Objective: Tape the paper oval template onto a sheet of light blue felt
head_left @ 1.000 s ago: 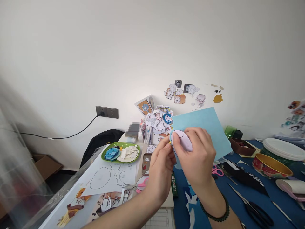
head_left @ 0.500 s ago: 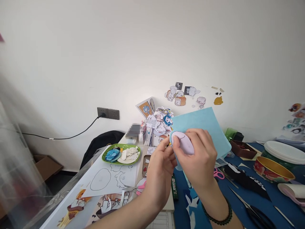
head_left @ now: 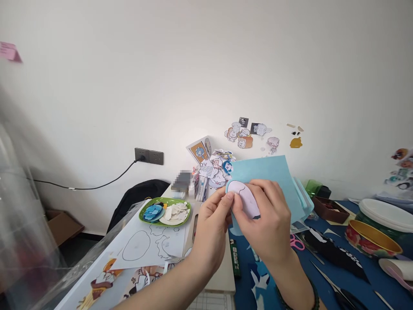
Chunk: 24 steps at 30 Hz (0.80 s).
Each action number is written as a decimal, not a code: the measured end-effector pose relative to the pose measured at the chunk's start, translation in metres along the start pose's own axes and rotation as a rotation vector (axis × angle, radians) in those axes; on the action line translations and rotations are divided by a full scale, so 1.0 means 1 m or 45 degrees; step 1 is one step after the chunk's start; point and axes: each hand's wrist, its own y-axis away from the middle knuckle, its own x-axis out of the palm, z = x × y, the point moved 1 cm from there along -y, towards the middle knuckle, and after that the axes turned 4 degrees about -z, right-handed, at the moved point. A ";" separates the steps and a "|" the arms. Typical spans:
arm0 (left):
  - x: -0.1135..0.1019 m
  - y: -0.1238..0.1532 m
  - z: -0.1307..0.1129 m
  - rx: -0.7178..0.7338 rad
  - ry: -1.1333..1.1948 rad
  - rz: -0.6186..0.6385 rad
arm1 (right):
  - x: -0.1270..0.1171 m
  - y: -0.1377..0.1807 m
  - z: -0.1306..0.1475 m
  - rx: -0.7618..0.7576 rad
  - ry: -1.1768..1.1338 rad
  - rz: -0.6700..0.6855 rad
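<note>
I hold a light blue sheet up in front of me with a pale lilac oval cut-out lying against it. My right hand presses the oval onto the sheet with thumb and fingers closed on both. My left hand pinches the left edge of the oval and sheet with thumb and fingertips. A dark bead bracelet sits on my right wrist.
A green plate of blue and cream paper pieces stands on the white table, beside a sheet with outline drawings. Pink scissors, black scissors, a gold-rimmed tin and a glue stick lie on the blue mat. Stickers cover the wall.
Both hands and the blue sheet have shifted slightly down and left in view. The lilac oval has turned a little under my right fingers. My grip stays the same.
</note>
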 end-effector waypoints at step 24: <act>-0.014 -0.022 -0.018 0.164 -0.101 -0.036 | -0.046 -0.002 -0.123 1.509 -0.534 0.415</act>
